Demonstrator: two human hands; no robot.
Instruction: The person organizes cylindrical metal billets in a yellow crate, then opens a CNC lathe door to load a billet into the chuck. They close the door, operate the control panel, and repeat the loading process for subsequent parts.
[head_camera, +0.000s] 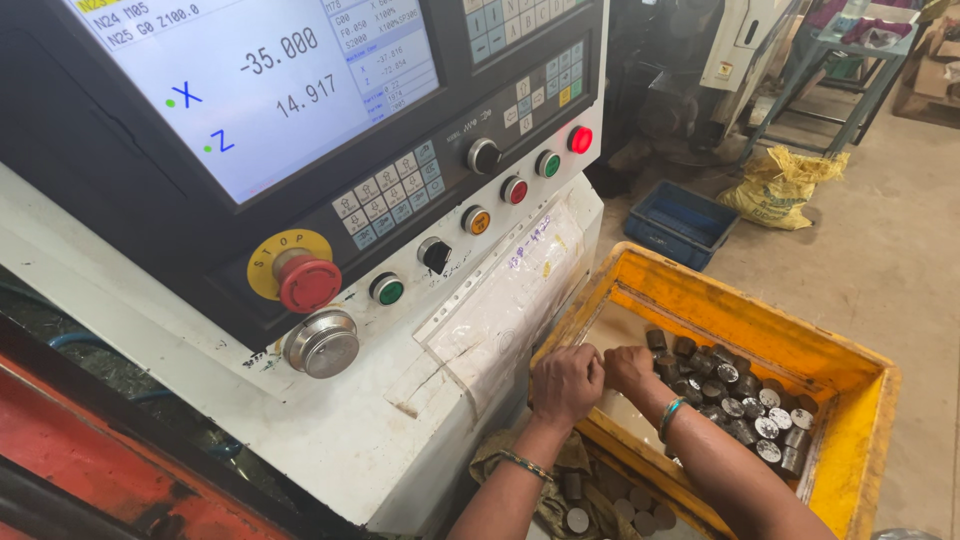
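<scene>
Both hands meet at the near rim of the yellow crate (846, 440): the left hand (565, 383) curled, the right hand (628, 366) curled too, contents hidden. Steel slugs (745, 400) crowd the crate's right half; its left floor lies bare beside the control panel (300, 200).

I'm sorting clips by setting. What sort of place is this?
Most likely a machine shop: a machine control panel with a coordinate screen and a red stop button, and a yellow crate of cut metal slugs that both hands reach into.
</scene>
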